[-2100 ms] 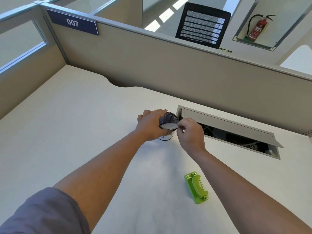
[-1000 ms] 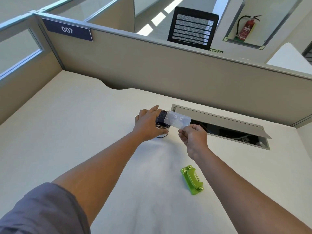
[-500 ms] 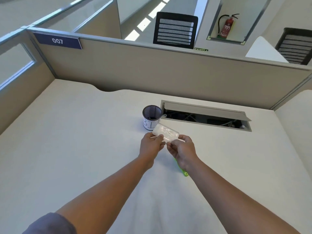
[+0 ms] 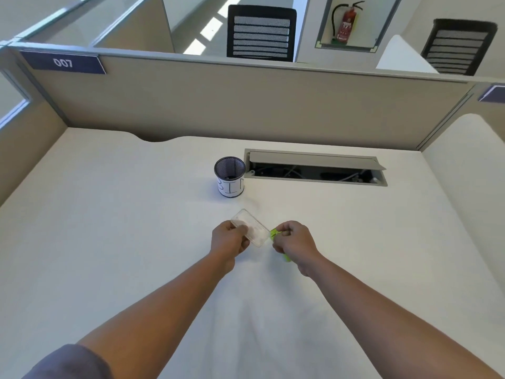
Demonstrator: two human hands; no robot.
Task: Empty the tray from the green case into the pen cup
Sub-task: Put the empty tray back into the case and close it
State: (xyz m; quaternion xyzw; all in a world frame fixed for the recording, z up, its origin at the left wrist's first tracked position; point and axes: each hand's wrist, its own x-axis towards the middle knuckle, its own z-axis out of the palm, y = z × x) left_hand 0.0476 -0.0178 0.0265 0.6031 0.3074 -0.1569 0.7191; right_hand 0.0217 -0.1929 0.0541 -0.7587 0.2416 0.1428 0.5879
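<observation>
Clear tray tilted, green case beside; mesh cup upright.

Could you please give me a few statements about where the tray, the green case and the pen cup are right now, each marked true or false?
1. The left hand holds the clear tray. True.
2. The tray is tipped over the pen cup. False: it is held nearer the person, apart from the cup.
3. The right hand is on the green case. True.
4. The pen cup lies on its side. False: it stands upright on the desk.
5. The cup stands left of the open cable hatch. True.
</observation>
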